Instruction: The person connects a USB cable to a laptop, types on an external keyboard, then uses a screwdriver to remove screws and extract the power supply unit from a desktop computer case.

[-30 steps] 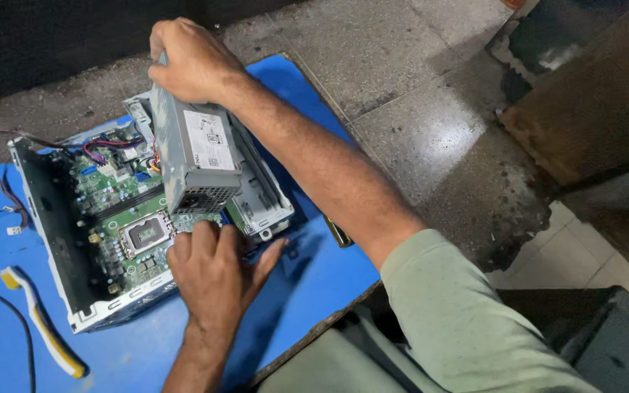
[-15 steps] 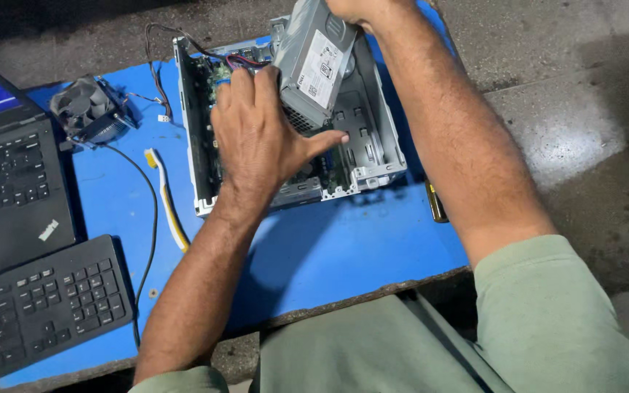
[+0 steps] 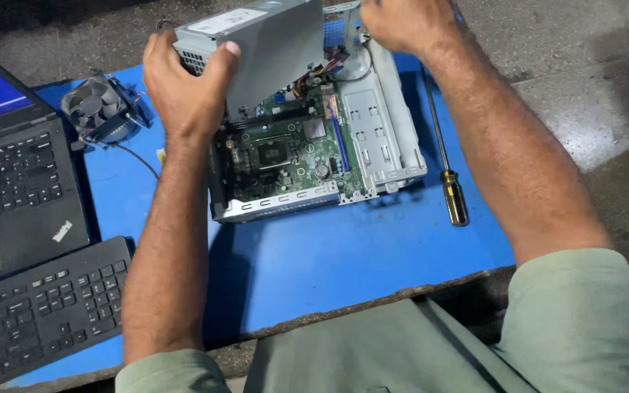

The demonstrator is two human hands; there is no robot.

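Closest to you, your forearms reach out over the blue table [image 3: 373, 262], sleeves at the bottom edge. Just outside your left forearm sits a black keyboard [image 3: 38, 313], and beyond it an open laptop [image 3: 16, 175].

Now your left hand [image 3: 183, 91] — it's clamped on the near end of the grey power supply box [image 3: 271, 44], thumb across its face, fingers wrapped behind. A second ago that hand lay flat down on the board while the right did the lifting; now it has come up and taken the box, which stands tilted, raised clear above the open computer case [image 3: 387, 131]. That reads as the unit being out of its seat, though coloured wires [image 3: 314, 69] still run from under it to the green motherboard [image 3: 285, 153] below your left hand.

Your right hand [image 3: 402, 25] has moved off the box to the far wall of the case; it's closed there, but what it pinches I can't tell.

Just right of your right forearm lies a long screwdriver [image 3: 445, 160], amber handle nearest you. Left of your left hand, a cooler fan [image 3: 100, 109] rests on the table, its cable trailing.
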